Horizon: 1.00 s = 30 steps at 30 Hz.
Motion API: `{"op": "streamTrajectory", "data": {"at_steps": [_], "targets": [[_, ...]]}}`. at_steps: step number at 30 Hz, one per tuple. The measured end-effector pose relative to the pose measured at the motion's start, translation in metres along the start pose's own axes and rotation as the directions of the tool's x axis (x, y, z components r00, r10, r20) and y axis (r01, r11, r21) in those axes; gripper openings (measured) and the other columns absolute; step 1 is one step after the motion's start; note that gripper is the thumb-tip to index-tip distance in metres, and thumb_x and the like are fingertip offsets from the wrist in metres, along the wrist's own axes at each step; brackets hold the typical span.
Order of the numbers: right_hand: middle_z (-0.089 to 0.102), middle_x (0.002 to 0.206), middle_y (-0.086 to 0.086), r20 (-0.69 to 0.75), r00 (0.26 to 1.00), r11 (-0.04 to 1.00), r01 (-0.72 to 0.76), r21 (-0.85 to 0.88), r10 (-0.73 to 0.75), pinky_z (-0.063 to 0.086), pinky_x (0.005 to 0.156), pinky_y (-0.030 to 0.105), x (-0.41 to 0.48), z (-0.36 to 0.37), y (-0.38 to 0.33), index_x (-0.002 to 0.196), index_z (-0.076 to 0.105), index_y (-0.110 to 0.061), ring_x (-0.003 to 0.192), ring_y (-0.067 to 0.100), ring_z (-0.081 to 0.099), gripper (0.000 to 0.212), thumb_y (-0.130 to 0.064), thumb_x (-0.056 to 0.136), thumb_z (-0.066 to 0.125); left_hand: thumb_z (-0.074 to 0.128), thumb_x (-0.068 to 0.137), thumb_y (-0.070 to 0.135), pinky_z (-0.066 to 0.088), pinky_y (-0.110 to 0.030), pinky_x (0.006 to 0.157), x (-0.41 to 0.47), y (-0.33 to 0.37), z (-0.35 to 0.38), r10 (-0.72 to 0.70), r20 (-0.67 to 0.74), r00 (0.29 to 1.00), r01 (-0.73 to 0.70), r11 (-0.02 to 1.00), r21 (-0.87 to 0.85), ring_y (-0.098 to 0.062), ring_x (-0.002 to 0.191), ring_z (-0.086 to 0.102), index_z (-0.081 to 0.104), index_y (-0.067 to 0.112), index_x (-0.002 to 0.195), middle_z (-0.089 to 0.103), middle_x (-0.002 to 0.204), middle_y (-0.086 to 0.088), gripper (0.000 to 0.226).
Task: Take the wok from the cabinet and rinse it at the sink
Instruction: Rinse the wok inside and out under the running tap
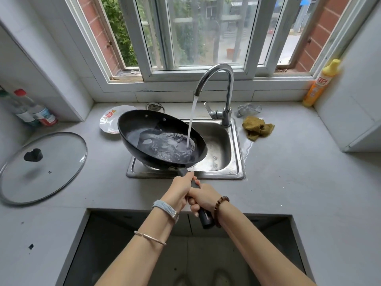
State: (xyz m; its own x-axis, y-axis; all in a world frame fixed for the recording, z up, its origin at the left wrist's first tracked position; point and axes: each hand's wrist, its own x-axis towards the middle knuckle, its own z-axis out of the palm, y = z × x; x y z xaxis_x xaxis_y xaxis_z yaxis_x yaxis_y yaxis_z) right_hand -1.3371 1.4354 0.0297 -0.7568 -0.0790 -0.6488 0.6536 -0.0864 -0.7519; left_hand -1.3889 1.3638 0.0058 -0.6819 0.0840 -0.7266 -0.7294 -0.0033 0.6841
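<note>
Over the steel sink (237, 174), left hand (179, 189) and right hand (203, 198) wrapped curled fingers round the black wok (142, 125) by its long handle (205, 219). Water (191, 124) from the faucet (227, 83) pooled inside: rigid, probably heavy and slick, best held 2-handed there.

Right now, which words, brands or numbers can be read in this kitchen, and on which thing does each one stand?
"立白", probably: red logo on the yellow soap bottle; its smaller print is too blurred to read.
Red characters on the plate: too blurred to read.
Labels on the two bottles at the left: too small to read.
</note>
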Motion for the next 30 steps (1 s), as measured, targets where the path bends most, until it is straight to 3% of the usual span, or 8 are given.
{"op": "streamTrajectory", "data": {"at_steps": [2, 6, 15, 20, 26, 30], "targets": [[0.04, 0.053, 0.003, 0.002, 1.0, 1.0, -0.006, 0.015, 0.006, 0.038, 0.035, 0.019, -0.001, -0.005, 0.001, 0.115, 0.044, -0.019, 0.03, 0.007, 0.034, 0.03, -0.005, 0.088, 0.047, 0.044, 0.101, 0.02, 0.026, -0.008, 0.029, -0.001, -0.001, 0.006, -0.009, 0.024, 1.0, 0.008, 1.0, 0.015, -0.008, 0.02, 0.04, 0.048, 0.008, 0.083, 0.053, 0.067, -0.006, 0.022], [0.039, 0.053, 0.003, -0.009, 1.0, 0.999, -0.022, 0.047, 0.022, 0.039, 0.035, 0.02, -0.003, -0.011, 0.006, 0.092, 0.036, -0.022, 0.029, 0.006, 0.034, 0.021, -0.004, 0.089, 0.045, 0.044, 0.101, 0.022, 0.025, -0.007, 0.029, -0.001, -0.007, 0.012, -0.02, 0.042, 0.999, 0.019, 0.999, 0.035, -0.008, 0.02, 0.039, 0.047, 0.009, 0.08, 0.053, 0.068, -0.005, 0.025], [0.041, 0.048, 0.0, 0.034, 0.999, 0.999, 0.023, 0.034, -0.024, 0.04, 0.035, 0.019, 0.011, 0.007, 0.018, 0.092, 0.039, -0.018, 0.028, 0.006, 0.034, 0.015, -0.005, 0.088, 0.046, 0.049, 0.099, 0.027, 0.03, -0.01, 0.032, 0.003, -0.01, -0.01, 0.014, -0.054, 0.998, -0.012, 0.999, 0.04, -0.012, 0.034, 0.047, 0.051, 0.01, 0.08, 0.058, 0.065, -0.002, 0.025], [0.041, 0.045, -0.002, 0.052, 0.998, 0.999, 0.041, 0.002, -0.041, 0.039, 0.035, 0.019, 0.021, 0.01, 0.009, 0.082, 0.041, -0.014, 0.03, 0.008, 0.034, 0.011, -0.005, 0.087, 0.046, 0.049, 0.098, 0.021, 0.035, -0.015, 0.033, 0.009, 0.001, -0.016, 0.073, -0.091, 0.993, -0.071, 0.997, 0.024, -0.015, 0.047, 0.051, 0.051, 0.009, 0.075, 0.057, 0.062, -0.004, 0.026], [0.037, 0.04, -0.004, 0.118, 0.993, 0.992, -0.013, 0.123, -0.001, 0.037, 0.034, 0.017, 0.031, 0.005, 0.005, 0.072, 0.038, -0.013, 0.028, 0.006, 0.032, 0.02, -0.004, 0.088, 0.045, 0.047, 0.096, 0.015, 0.041, -0.016, 0.039, 0.007, 0.01, -0.009, 0.105, -0.125, 0.987, -0.096, 0.993, 0.072, -0.013, 0.044, 0.052, 0.051, 0.007, 0.074, 0.057, 0.054, -0.002, 0.024], [0.031, 0.039, -0.005, 0.199, 0.98, 0.976, -0.037, 0.214, -0.006, 0.034, 0.033, 0.014, 0.036, 0.014, 0.006, 0.066, 0.037, -0.013, 0.027, 0.005, 0.029, 0.028, -0.003, 0.091, 0.042, 0.051, 0.089, 0.017, 0.049, -0.029, 0.065, 0.013, 0.009, -0.021, 0.136, -0.183, 0.974, -0.102, 0.977, 0.185, -0.02, 0.057, 0.059, 0.058, 0.011, 0.066, 0.063, 0.053, 0.002, 0.024]]}}
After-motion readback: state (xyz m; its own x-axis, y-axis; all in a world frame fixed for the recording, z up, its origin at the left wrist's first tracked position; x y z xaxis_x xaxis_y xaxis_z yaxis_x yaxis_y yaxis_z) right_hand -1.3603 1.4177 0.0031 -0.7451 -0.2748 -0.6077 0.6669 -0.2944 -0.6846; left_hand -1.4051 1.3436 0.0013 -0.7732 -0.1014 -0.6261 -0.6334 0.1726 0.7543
